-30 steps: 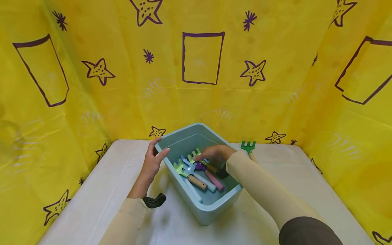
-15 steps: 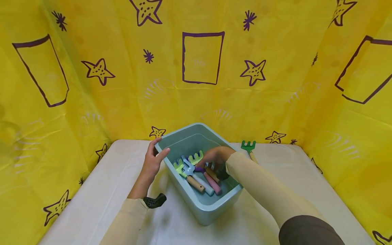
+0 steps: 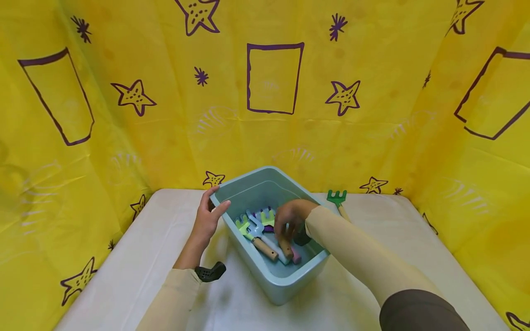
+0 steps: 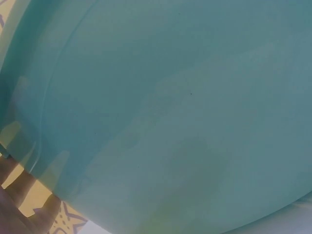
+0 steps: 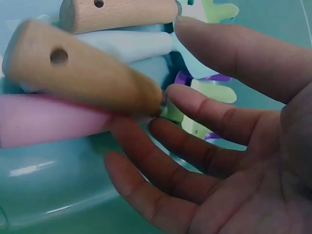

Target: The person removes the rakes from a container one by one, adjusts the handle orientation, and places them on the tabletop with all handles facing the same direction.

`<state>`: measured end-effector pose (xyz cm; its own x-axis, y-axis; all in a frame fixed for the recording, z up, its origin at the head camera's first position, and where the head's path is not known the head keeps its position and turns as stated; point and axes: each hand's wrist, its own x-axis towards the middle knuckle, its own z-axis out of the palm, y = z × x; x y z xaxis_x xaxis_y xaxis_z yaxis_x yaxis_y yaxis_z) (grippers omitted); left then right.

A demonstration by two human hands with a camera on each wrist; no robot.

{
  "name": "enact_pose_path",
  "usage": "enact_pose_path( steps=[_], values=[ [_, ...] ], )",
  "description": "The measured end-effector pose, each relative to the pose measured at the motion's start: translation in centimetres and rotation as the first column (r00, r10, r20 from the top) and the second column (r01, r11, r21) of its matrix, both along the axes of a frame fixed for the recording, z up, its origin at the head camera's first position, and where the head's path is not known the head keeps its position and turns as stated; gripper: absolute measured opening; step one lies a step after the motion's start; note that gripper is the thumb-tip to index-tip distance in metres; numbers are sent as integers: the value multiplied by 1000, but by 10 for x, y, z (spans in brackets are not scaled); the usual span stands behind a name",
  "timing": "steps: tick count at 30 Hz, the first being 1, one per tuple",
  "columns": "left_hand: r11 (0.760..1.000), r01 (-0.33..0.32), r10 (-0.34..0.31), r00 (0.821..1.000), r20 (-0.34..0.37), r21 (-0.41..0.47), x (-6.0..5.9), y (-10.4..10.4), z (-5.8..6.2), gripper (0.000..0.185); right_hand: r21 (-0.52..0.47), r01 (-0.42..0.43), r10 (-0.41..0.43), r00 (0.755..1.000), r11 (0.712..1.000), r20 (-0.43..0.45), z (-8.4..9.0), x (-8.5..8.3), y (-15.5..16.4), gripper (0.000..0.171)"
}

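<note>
"Where is the small wooden-handled rake (image 5: 85, 73)?"

"It is inside the teal tub (image 3: 281, 292); its handle slants over a pink handle (image 5: 53, 119)."

"Do you grip it?"

"No, my right hand (image 5: 224, 161) has the fingers loosely bent, the index fingertip at the rake's neck, the thumb apart."

"And your other?"

"My left hand (image 3: 207, 218) holds the tub's corner, thumb over the rim."

"What is outside?"

"A green rake (image 3: 337, 197), on the white bench (image 3: 107, 276), near the yellow curtain (image 3: 165, 50)."

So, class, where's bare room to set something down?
The white table shows bare patches left of the left sleeve and right of the green rake. The bin is crowded with tools, beside and under the right hand.
</note>
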<state>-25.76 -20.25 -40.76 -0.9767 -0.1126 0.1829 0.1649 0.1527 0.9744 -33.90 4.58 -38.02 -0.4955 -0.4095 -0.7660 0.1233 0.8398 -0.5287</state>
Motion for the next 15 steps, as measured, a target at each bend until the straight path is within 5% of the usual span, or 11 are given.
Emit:
enact_pose_path(
  steps=[9, 15],
  values=[
    [1000, 23, -23, 1000, 22, 15, 13, 4, 21, 63, 74, -98, 96, 995, 992, 27, 3, 5, -4, 25],
    [1000, 13, -14, 1000, 17, 12, 5, 1, 9, 62, 90, -161, 161, 987, 983, 4, 6, 9, -5, 22]
  ],
)
